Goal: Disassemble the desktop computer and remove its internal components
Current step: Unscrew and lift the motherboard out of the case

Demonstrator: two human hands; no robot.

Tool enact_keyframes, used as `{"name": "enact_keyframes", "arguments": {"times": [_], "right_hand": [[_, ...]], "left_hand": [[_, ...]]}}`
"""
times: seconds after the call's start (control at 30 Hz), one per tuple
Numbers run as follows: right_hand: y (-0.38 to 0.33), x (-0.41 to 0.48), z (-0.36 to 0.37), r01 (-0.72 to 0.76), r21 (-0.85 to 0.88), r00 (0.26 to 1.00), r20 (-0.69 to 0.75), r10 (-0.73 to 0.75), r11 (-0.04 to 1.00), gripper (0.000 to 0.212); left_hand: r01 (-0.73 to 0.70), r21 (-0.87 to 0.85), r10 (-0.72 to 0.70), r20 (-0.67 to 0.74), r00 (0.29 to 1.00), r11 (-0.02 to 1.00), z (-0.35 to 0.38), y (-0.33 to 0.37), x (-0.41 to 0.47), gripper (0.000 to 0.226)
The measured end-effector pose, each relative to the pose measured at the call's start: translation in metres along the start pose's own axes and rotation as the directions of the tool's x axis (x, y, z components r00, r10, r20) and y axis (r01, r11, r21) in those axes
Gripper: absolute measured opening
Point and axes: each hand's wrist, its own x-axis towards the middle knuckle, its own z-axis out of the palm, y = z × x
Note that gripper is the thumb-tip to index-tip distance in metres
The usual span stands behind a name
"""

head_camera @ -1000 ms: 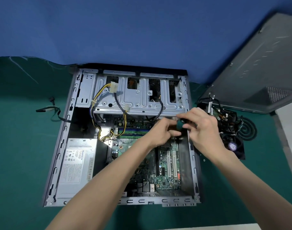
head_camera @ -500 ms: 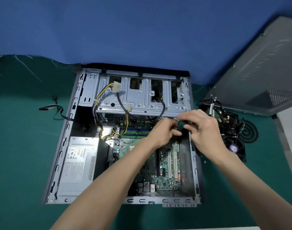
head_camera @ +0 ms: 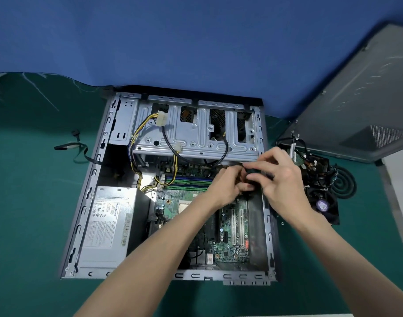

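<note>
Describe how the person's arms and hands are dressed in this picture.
Both are bare. The left hand and right hand wear no gloves, and no rings, watch or wristband show. No sleeves appear anywhere in view.

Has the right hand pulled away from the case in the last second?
No. The right hand still sits just below the drive cage's lower right corner, over the case wall, gripping the small dark part.
</note>
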Motion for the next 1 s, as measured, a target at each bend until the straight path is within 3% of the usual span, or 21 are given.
{"name": "enact_keyframes", "arguments": {"times": [0.13, 0.27, 0.43, 0.57, 0.67, 0.73, 0.83, 1.0], "right_hand": [[0.002, -0.001, -0.002, 0.054, -0.012, 0.998, 0.030, -0.054, 0.998, 0.041], [-0.005, -0.003, 0.001, 0.058, -0.014, 0.998, 0.021, -0.058, 0.998, 0.026], [-0.003, 0.000, -0.001, 0.071, 0.020, 0.997, 0.020, -0.071, 0.997, 0.048], [-0.006, -0.002, 0.000, 0.158, -0.032, 0.987, 0.038, -0.157, 0.987, 0.028], [-0.001, -0.002, 0.000, 0.163, -0.013, 0.986, 0.031, -0.163, 0.986, 0.027], [0.000, -0.003, -0.001, 0.171, -0.011, 0.985, -0.011, -0.171, 0.985, 0.025], [-0.002, -0.006, -0.002, 0.185, -0.035, 0.977, -0.105, -0.188, 0.982, 0.025], [-0.007, -0.002, -0.003, 0.196, -0.047, 0.950, -0.238, -0.202, 0.979, 0.025]], "left_hand": [[-0.036, -0.029, 0.039, 0.099, 0.994, 0.999, -0.007, -0.003, -0.001, 0.028], [0.002, 0.111, 0.002, -0.034, 0.999, 0.994, 0.000, -0.004, 0.001, 0.019], [-0.040, -0.036, 0.042, 0.045, 0.998, 0.999, -0.003, -0.003, -0.003, 0.025], [0.022, 0.077, -0.020, -0.033, 0.999, 0.997, 0.000, -0.001, -0.001, 0.023], [0.062, -0.009, -0.062, -0.025, 0.998, 0.998, 0.000, -0.002, -0.001, 0.021], [0.100, 0.060, -0.096, -0.056, 0.994, 0.993, -0.003, -0.008, -0.001, 0.021], [0.162, 0.323, -0.130, -0.116, 0.985, 0.932, -0.003, -0.017, -0.005, 0.026], [0.104, 0.504, -0.083, -0.064, 0.995, 0.857, 0.022, -0.025, -0.006, 0.045]]}}
